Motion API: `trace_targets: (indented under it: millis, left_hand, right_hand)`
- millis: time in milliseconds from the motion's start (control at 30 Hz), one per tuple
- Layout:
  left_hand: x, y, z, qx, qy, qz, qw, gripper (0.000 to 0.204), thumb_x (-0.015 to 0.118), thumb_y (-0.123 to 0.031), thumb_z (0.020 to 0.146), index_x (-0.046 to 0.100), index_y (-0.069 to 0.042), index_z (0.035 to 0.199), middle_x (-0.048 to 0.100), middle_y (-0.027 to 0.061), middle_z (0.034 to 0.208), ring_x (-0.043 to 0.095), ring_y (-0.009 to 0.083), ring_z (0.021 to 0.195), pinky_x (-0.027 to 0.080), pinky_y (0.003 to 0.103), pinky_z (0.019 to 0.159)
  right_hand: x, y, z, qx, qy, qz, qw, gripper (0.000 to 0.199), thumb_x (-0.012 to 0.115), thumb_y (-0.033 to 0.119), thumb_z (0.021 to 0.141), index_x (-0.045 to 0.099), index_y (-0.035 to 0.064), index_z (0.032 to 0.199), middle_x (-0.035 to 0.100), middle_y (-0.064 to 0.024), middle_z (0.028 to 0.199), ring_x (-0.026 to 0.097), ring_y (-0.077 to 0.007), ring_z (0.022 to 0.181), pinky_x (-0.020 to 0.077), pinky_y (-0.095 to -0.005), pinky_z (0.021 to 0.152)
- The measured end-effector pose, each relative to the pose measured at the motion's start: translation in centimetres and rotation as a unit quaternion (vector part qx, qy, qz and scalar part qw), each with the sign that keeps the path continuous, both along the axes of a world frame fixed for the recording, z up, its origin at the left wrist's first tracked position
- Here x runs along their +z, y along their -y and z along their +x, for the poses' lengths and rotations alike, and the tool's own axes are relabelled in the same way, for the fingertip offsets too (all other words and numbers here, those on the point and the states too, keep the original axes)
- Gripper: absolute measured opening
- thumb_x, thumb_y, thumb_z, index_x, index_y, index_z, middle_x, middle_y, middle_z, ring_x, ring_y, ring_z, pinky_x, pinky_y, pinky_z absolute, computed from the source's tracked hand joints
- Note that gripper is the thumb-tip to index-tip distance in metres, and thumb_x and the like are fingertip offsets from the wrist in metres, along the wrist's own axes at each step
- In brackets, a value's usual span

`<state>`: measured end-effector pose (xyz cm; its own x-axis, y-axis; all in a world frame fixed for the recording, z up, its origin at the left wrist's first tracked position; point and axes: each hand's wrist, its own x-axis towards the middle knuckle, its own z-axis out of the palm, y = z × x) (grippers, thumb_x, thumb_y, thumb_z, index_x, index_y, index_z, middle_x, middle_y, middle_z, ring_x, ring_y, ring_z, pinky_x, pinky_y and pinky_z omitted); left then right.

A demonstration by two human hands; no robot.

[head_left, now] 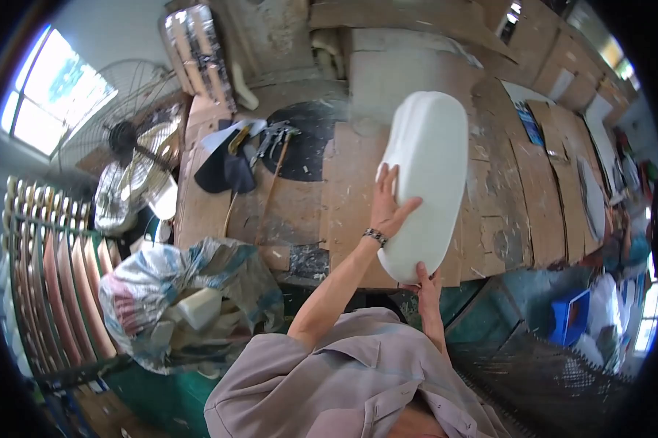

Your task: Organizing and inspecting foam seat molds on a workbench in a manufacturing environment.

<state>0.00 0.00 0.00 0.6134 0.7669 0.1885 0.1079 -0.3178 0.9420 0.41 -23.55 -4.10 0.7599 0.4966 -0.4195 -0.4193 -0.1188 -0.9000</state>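
A long white foam cushion (429, 175) with rounded ends is held up over the cardboard-covered bench in front of me. My left hand (391, 208) grips its left edge, thumb stretched over the top face and fingers along the side. At the near end, my right hand (425, 286) pinches the cushion with the thumb on top; its other fingers are mostly hidden beneath. To the left on the bench lie a spray gun (274, 139) with a brown hose, a tool with a yellow handle (237, 142) and dark sheet pieces (226, 169).
A plastic bag (190, 299) with white pieces inside stands at the near left. Beyond it are a rack of curved panels (62, 285) and a fan (121, 139). Cardboard sheets (555, 175) lie on the right. A blue bin (570, 317) stands on the floor there.
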Motion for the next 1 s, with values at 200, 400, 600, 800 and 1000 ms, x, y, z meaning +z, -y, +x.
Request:
trace_targets:
  millis: [200,400,600,800,1000]
  left_hand:
    - [0.1,-0.4,-2.1,-0.01,0.023,-0.015,1.0,0.092,0.079,-0.041,0.08,0.033,-0.006,0.152,0.022,0.0241,0.16,0.025,0.0387,0.147,0.027,0.045,0.12]
    - [-4.8,-2.9,-9.6,0.092,0.019,-0.036,0.995,0.068,0.074,-0.031,0.084,0.047,-0.005,0.14,0.046,0.0239,0.144,0.043,0.039,0.134,0.037,0.044,0.112]
    - [-13.6,-10.9,-22.9,0.31,-0.1,0.061,0.943,0.05,0.072,-0.012,0.077,0.059,-0.005,0.125,0.062,0.019,0.124,0.056,0.0386,0.119,0.045,0.044,0.102]
    - [-16.2,-19.1,-33.2,0.477,-0.371,0.175,0.777,0.066,0.073,-0.012,0.075,0.05,0.001,0.135,0.046,0.0262,0.141,0.041,0.0418,0.132,0.038,0.046,0.111]
    - [-16.1,-20.8,-34.9,0.385,-0.483,0.033,0.785,0.051,0.073,-0.027,0.081,0.055,-0.003,0.123,0.061,0.0148,0.115,0.057,0.0313,0.113,0.044,0.043,0.101]
  right_hand:
    - [-0.3,0.2,-1.5,-0.014,0.024,-0.004,1.0,0.066,0.063,0.05,0.095,0.044,0.002,0.135,0.061,-0.0167,0.12,0.067,-0.0286,0.103,0.0614,-0.0401,0.068]
    - [-0.6,2.1,-3.1,-0.058,-0.065,0.015,0.996,0.073,0.043,0.069,0.096,0.042,0.0113,0.142,0.062,-0.013,0.119,0.064,-0.0273,0.101,0.057,-0.0437,0.076]
    - [-6.4,8.2,-3.4,-0.037,-0.145,-0.049,0.988,0.075,0.043,0.068,0.096,0.042,0.0066,0.139,0.064,-0.0134,0.106,0.062,-0.0255,0.092,0.0556,-0.0444,0.076]
    - [-12.9,11.6,-4.2,0.105,-0.104,-0.265,0.953,0.057,0.064,0.044,0.096,0.053,-0.0007,0.129,0.068,-0.0138,0.102,0.066,-0.0223,0.084,0.0557,-0.0354,0.077]
    - [-19.1,13.1,-1.9,0.29,0.07,-0.318,0.9,0.042,0.077,0.028,0.089,0.066,-0.0029,0.116,0.071,-0.0114,0.104,0.066,-0.0163,0.094,0.0538,-0.0297,0.084]
